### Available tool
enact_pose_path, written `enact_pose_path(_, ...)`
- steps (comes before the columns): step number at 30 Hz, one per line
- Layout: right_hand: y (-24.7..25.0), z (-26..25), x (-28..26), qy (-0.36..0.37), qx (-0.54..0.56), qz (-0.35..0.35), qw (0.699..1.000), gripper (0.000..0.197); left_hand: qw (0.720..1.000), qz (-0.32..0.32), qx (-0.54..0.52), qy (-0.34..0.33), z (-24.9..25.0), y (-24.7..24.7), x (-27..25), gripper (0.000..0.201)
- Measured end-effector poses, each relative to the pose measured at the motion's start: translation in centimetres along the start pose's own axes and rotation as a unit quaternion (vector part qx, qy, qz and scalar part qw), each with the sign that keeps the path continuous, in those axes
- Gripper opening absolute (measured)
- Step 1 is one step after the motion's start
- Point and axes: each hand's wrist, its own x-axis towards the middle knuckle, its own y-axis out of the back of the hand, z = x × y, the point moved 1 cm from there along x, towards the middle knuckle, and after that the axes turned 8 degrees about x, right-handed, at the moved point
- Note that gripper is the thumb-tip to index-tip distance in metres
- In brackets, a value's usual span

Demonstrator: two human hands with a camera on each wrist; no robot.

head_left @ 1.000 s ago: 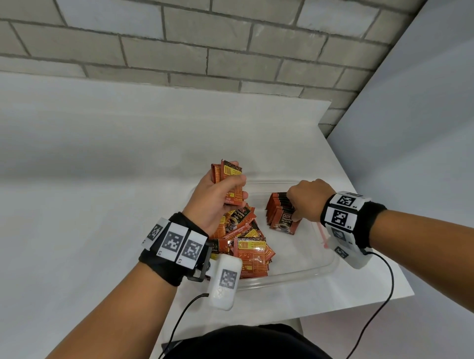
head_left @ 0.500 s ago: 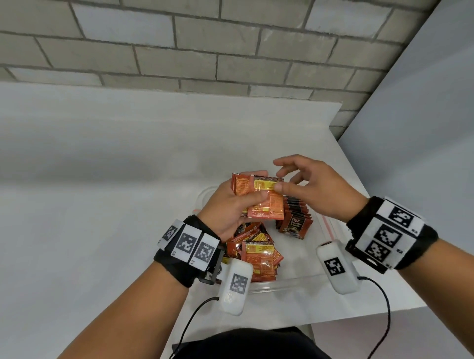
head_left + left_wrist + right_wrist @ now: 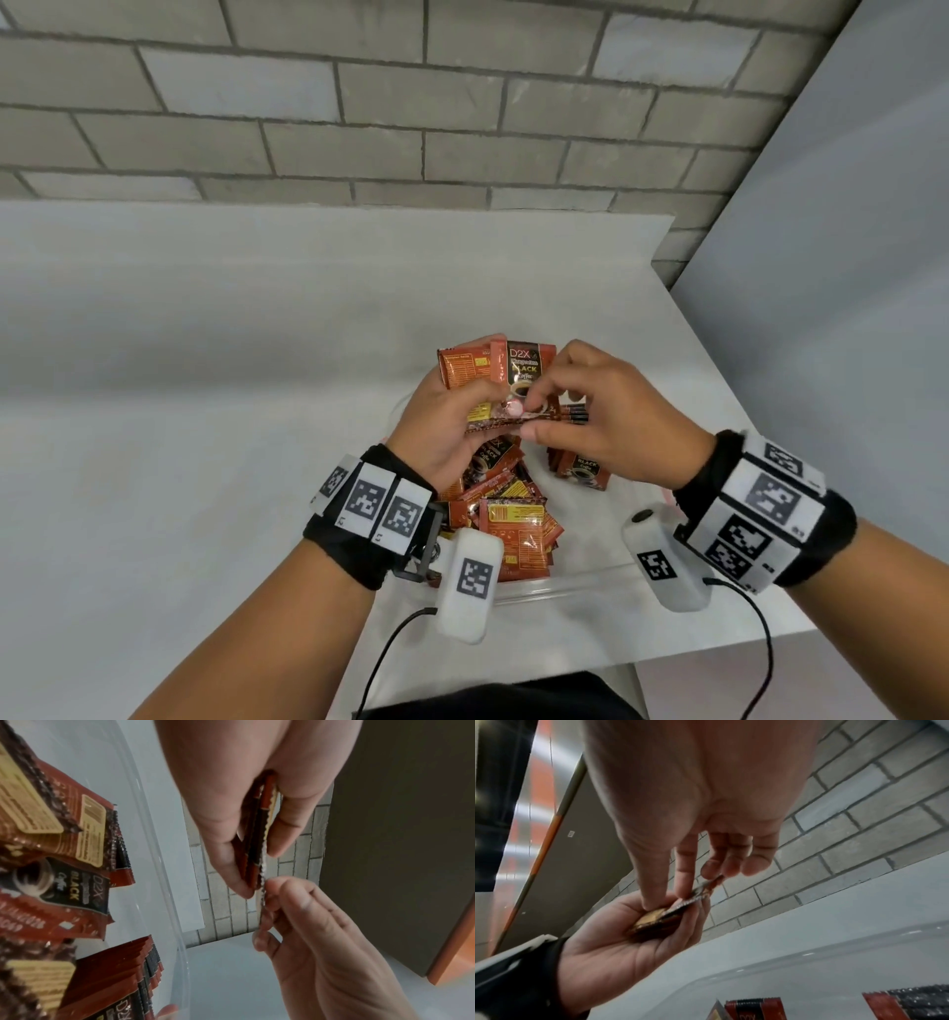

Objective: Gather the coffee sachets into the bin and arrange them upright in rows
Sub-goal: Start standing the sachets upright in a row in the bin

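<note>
Left hand (image 3: 441, 426) raised over the clear bin (image 3: 565, 591), fingers (image 3: 226, 862) curled round a small fan of coffee sachets (image 3: 493, 370); thumb on one face, fingers on the other. Sachets in the fan stand roughly on end, edges not lined up; some show the orange back, the front one a black label.

Right hand (image 3: 611, 426) meets it from the right. Thumb and forefinger pinch the lower edge of the front sachet (image 3: 529, 375); the other fingers (image 3: 741, 860) loosely bent, touching nothing that can be made out. Wrist views show the pinch on the crimped edge of that packet, right at the left fingertips.

Bin sits on the white surface (image 3: 205, 411), near its right edge. Inside, on the left: a loose heap of sachets (image 3: 513, 529), lying flat and overlapping at all angles. On the right: a short row of sachets (image 3: 585, 467) packed face to face, standing and leaning a little, partly hidden under the right hand.

Grey brick wall (image 3: 411, 103) behind the surface. Both wrists carry black bands with printed square markers.
</note>
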Motion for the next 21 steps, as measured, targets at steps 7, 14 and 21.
enact_pose_path(7, 1.4, 0.8, 0.8, -0.075, -0.036, 0.078, 0.994, 0.041, 0.999, -0.009, 0.039, -0.006, -0.2, -0.4, 0.1, 0.047)
enact_pose_path(14, 3.1, 1.1, 0.4, -0.119, -0.009, 0.002, 0.993, 0.014, 0.998, -0.003, 0.06, -0.002, 0.1, -0.5, 0.4, 0.033)
enact_pose_path(21, 1.6, 4.4, -1.6, -0.22, -0.187, -0.136, 0.948, 0.017, 0.998, 0.055, 0.015, 0.012, -0.1, 1.0, 0.5, 0.025)
